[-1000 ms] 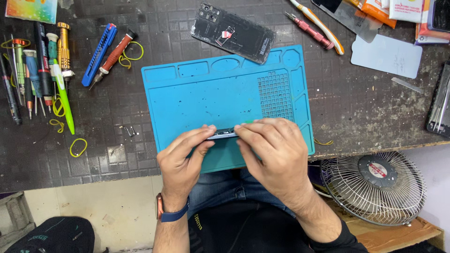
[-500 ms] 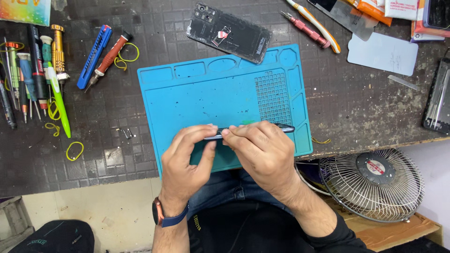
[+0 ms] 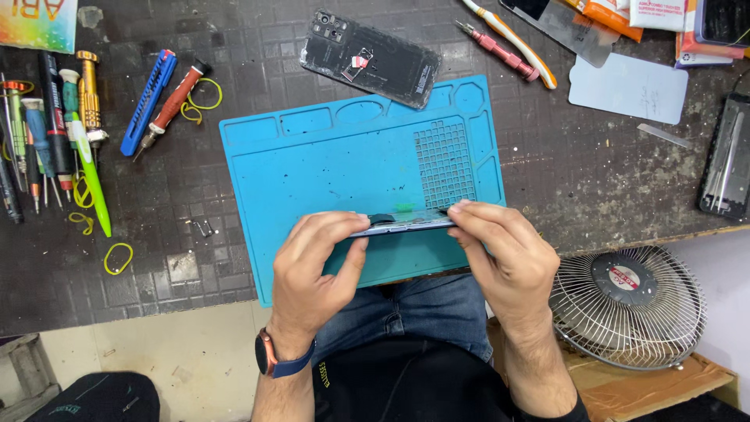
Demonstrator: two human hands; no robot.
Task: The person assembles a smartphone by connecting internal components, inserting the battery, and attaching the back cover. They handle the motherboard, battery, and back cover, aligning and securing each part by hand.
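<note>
Screwdrivers [image 3: 55, 133] & a green pen [image 3: 92, 180] lie at 9 o'clock of the blue work mat [image 3: 344, 164]. Left hand [image 3: 312, 270] pinches the left end of a thin phone [image 3: 406, 223], held edge-on. The phone spans between both hands, just over the mat's 6 o'clock edge. Right hand [image 3: 504, 258] grips its right end w/ fingertips. Black back cover [image 3: 371, 56] sits at 12 o'clock, off the mat. Small fan [image 3: 629, 305] at 4 o'clock, below the bench.

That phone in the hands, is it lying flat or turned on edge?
On edge. Only the phone's thin side shows, as a narrow strip pinched between the left hand and right hand above the blue mat.
</note>
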